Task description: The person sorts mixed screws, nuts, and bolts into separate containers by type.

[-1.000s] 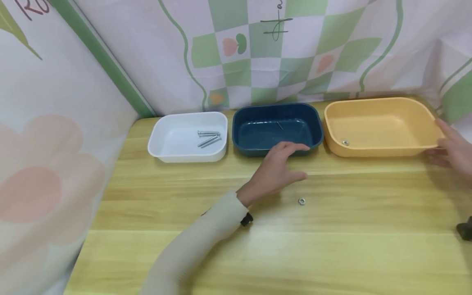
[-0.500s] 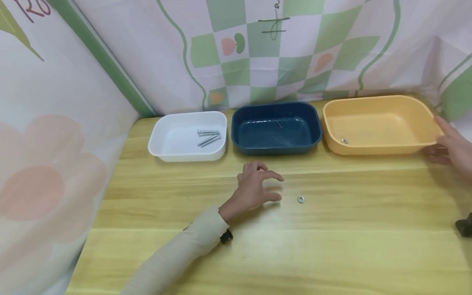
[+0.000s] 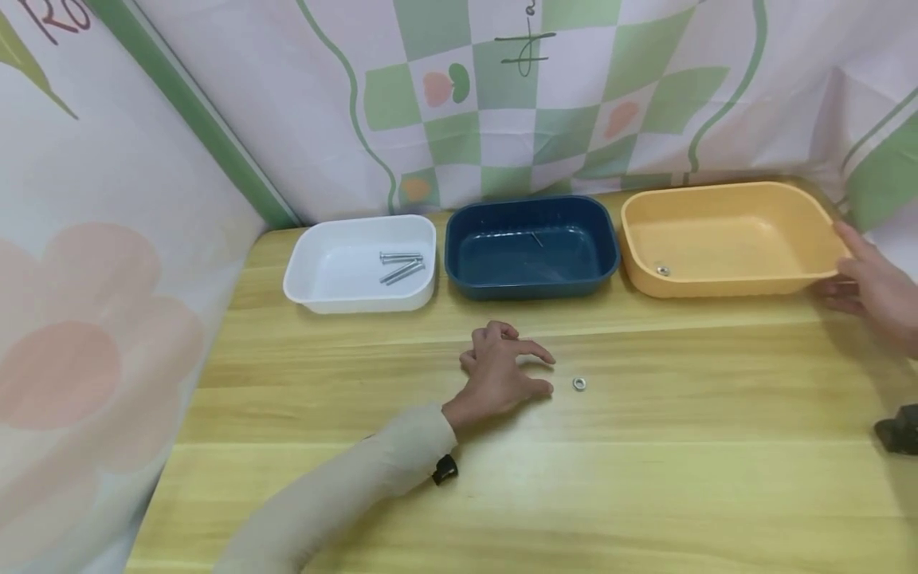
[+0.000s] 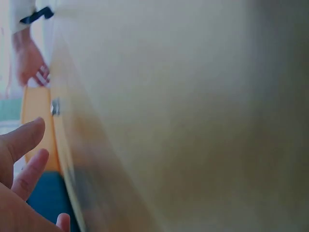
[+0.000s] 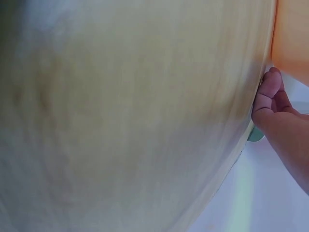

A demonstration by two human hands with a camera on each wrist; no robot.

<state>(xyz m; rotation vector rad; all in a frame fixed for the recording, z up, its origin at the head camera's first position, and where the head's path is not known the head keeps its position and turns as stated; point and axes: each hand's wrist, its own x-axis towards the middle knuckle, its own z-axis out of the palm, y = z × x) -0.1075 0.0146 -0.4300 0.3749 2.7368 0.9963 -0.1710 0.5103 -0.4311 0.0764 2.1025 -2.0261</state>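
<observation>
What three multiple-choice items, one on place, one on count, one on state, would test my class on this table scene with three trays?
1. Where does the loose nut lie?
A. in the blue tray
B. on the table, right of the left hand
C. in the white tray

2. How many bolts are in the white tray?
A. none
B. seven
C. about three

3. What is the left hand doing?
A. hovering by the nut, holding nothing
B. lifting the yellow tray
C. gripping a bolt

Key: B, the nut sits on bare wood beside the fingers; C, the bolts lie together there; A, its fingers curl loosely, apart from the nut.
</observation>
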